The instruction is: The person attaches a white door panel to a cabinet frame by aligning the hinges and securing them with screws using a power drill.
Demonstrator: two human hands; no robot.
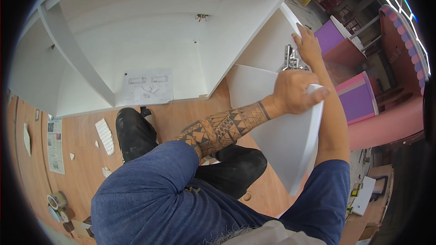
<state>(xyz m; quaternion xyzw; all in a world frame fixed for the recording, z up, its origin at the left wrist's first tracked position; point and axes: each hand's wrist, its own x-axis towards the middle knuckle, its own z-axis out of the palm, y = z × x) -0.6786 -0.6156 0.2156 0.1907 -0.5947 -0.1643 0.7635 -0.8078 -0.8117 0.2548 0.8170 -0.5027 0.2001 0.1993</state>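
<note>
My left hand (297, 91), on a tattooed forearm crossing to the right, is closed round the edge of a white cabinet door panel (277, 145), thumb over the rim. Beyond it, my right hand (309, 47) holds the edge of a second white panel (265, 41), its fingers bent over the rim. Between the two panels sits a metal hinge (290, 59), partly hidden behind my left hand. Both panels stand beside a large white cabinet (159, 27) that is open towards me. On its inner surface lies a paper sheet with line drawings (147, 86).
My bent legs (136, 131) rest on the wood-coloured floor (81, 140). To the left are a white ridged piece (105, 136), a newspaper sheet (55, 145) and tape rolls (57, 199). Purple and pink furniture (359, 97) stands on the right, above a white box (364, 195).
</note>
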